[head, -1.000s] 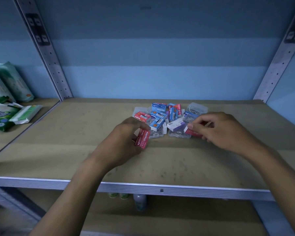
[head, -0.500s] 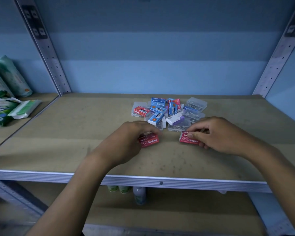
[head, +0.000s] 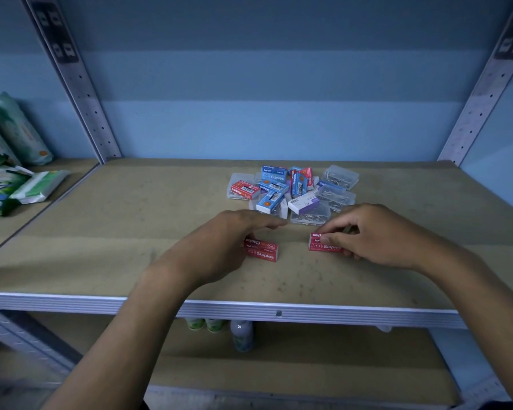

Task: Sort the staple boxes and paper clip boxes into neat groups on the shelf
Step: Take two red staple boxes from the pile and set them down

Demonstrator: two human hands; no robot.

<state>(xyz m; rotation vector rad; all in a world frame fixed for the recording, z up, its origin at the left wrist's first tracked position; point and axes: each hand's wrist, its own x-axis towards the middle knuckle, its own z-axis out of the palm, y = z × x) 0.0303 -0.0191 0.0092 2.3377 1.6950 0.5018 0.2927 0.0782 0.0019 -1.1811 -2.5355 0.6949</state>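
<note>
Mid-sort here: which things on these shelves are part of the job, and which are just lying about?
Job:
- red staple box, by left hand
- red staple box, pinched by right hand
- mixed pile of staple boxes and clear clip boxes

Lying about:
- wipe packs, neighbouring shelf
- bottles, lower shelf

Two red staple boxes [head: 261, 250] [head: 323, 243] lie flat before the mixed pile [head: 290, 192].

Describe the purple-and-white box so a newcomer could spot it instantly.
On the tan shelf board, look at the jumbled pile of small boxes near the back centre. At the pile's front edge, lying on a clear paper clip case, is the purple-and-white box. It is the only one of that colour; the other cardboard boxes are red or blue.
</note>
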